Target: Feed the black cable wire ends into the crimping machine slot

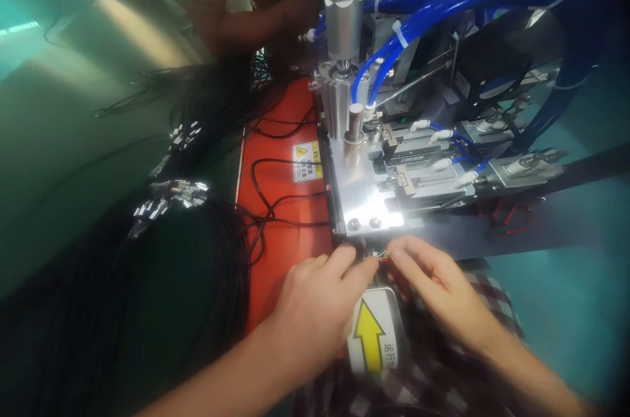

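Thin coloured wires point(382, 259), red and green among them, run between my two hands just below the front edge of the metal press plate point(339, 203). My left hand point(317, 299) is closed, its thumb and forefinger tips at the left end of these wires. From the other side, my right hand point(433, 276) pinches them between thumb and fingertips. A small pale piece shows at the left fingertips, too small to name. Beneath the hands is a white plate with a yellow arrow point(369, 331), partly covered by my left hand.
Blue air hoses point(443, 6) arch over the machine's cylinders point(433, 177). Black cables point(270, 207) cross the red base point(290, 240), which bears a warning label point(306, 162). At left lie bundled cables with shiny ends point(172, 197). Another person's arm point(260, 26) is behind them.
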The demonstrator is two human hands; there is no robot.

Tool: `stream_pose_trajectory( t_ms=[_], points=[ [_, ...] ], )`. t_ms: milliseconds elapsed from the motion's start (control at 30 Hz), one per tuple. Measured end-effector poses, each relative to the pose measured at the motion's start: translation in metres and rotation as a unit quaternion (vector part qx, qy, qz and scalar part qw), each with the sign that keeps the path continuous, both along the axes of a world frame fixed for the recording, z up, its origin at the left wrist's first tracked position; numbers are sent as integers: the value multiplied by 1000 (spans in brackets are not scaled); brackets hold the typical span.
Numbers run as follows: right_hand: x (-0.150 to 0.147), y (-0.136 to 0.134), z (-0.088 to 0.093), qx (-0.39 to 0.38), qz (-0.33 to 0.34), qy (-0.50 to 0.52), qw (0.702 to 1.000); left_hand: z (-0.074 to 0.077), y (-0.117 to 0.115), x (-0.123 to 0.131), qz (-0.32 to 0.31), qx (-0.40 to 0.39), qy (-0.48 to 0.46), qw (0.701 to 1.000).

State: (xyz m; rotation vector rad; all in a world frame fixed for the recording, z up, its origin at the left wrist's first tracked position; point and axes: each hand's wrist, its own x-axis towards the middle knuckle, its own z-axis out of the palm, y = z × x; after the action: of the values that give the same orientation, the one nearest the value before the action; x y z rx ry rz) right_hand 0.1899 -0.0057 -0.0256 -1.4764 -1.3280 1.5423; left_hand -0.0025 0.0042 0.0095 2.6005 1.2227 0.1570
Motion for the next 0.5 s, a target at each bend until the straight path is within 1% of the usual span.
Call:
stream_pose_trajectory(
  t_ms=[100, 233, 300, 367, 433, 467, 500],
  points=[
    [-3, 1, 2, 11, -14, 8, 1000, 0, 0, 1, 0, -5, -4, 1000],
    [-7, 1, 4, -20, -10, 32, 999, -1, 1, 2, 5, -21, -7, 1000],
    [-8, -1, 5, 4, -15, -9, 1000, -1, 1, 2, 8, -31, -3, 999],
    [-10, -3, 6, 63, -21, -85, 994, -1, 1, 2, 8, -40, 7, 999],
    [-12, -4, 7, 117, -23, -153, 981, 0, 1, 1, 5, -50, 22, 998],
    [-12, -4, 8, 125, -23, -169, 977, 0, 1, 1, 4, -56, 30, 998],
    [-12, -3, 8, 116, -22, -169, 979, 1, 1, 2, 5, -61, 37, 997]
  ],
)
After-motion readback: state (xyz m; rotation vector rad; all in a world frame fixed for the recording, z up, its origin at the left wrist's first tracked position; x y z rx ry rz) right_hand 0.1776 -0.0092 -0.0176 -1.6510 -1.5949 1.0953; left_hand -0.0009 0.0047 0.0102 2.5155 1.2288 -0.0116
